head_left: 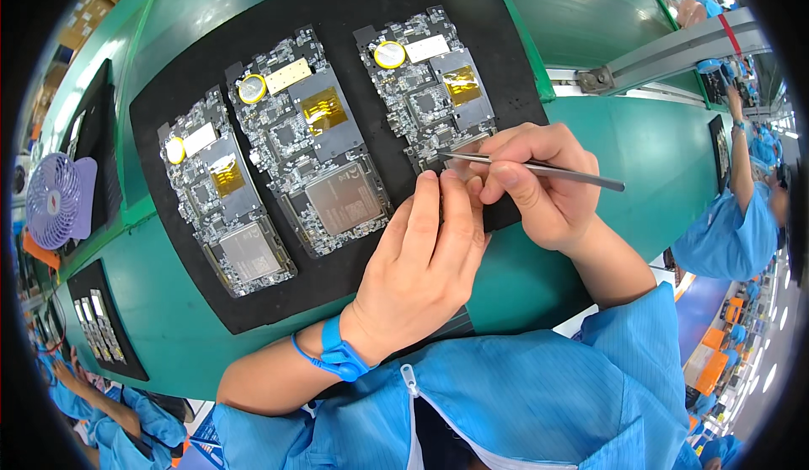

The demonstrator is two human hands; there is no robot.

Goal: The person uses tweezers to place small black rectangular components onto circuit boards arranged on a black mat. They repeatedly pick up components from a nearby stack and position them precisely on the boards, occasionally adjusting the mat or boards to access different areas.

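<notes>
Working at the nearest edge of the right-hand circuit board (430, 91), the person seems midway through a fine placement or adjustment. The right hand (539, 184) pinches slim metal tweezers (539, 169) closed, tips touching the board's lower edge. The left hand (421, 259) lies flat, palm down, fingertips pressing beside that spot, holding nothing. Two more boards (295, 141) sit alongside on the black mat (168, 99). Next, I'd judge, comes a steady, small nudge without slipping.

Green workbench (666, 158), small fan (57, 200)
</notes>
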